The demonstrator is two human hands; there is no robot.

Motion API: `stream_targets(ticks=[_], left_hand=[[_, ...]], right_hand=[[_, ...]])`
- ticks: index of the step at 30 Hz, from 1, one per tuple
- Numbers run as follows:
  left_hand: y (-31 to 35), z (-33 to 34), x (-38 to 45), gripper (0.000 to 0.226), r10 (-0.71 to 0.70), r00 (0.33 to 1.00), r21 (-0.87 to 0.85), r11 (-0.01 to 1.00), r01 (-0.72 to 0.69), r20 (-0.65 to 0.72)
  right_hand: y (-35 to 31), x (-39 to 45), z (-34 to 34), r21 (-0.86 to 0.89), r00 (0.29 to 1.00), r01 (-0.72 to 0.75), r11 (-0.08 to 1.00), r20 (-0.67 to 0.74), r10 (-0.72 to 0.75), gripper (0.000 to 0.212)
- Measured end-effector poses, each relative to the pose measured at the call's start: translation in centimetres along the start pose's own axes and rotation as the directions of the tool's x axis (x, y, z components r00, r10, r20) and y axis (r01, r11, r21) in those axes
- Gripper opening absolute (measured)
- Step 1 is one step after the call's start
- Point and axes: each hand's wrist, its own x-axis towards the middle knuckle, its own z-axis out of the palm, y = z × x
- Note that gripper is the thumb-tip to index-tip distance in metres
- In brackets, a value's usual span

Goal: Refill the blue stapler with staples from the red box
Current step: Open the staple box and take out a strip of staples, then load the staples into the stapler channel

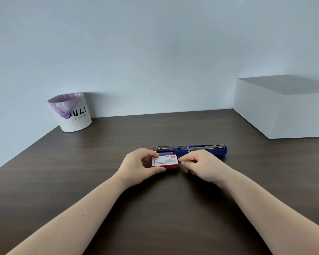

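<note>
The red box [165,161] is held in the left hand [136,165]; the right hand [201,165], pinched narrow at its right end, lies nearer the opened blue stapler [201,150] just behind.

The white bin [74,115], well off to the left of both hands and far back by the wall, bears "ULY" in large black letters, its first letter hidden by the purple liner [66,104]; beneath runs small print, "A STYLISH" and a blurred word; the red box [165,161], pinched in the left hand [138,165], carries a white label too blurred to read.
</note>
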Motion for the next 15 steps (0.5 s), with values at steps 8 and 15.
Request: stream_targets(ticks=[8, 15], left_hand=[[-0.1, 0.0, 0.0, 0.042, 0.051, 0.996, 0.126, 0.99, -0.061, 0.078], [0.0, -0.3, 0.0, 0.042, 0.053, 0.993, 0.123, 0.99, -0.066, 0.109]], right_hand=[[-0.2, 0.4, -1.3, 0.32, 0.973, -0.227, 0.92, 0.033, 0.228, 0.021], [0.4, 0.1, -1.4, 0.158, 0.977, -0.12, 0.98, -0.154, 0.144, 0.015]])
